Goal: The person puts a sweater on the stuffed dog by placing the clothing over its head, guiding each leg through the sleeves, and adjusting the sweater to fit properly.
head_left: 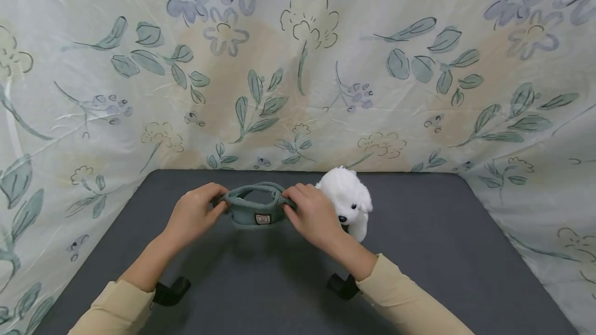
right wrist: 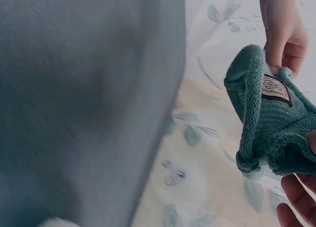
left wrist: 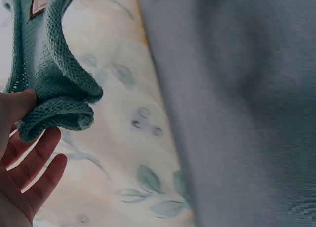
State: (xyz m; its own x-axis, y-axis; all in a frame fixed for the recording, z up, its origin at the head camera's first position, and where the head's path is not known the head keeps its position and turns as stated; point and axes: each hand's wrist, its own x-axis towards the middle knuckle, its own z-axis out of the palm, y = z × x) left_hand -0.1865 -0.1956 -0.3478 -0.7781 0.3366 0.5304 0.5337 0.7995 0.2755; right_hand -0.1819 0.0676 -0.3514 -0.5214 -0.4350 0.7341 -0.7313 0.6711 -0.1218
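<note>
A small teal knitted toy sweater with rolled edges and a sewn patch hangs stretched between both hands above the table. My left hand pinches its left sleeve between thumb and fingers. On the opposite side, my right hand pinches the other sleeve. Between them the sweater's opening gapes upward. Thumb and curled sleeve edge show close up in the left wrist view, where the sweater is cut off at the top. Both hands appear around the sweater in the right wrist view.
A white plush dog sits on the dark grey table, just beyond my right hand and partly hidden by it. Floral fabric hangs behind the table and at its sides. Black wrist mounts stick out from the sleeves.
</note>
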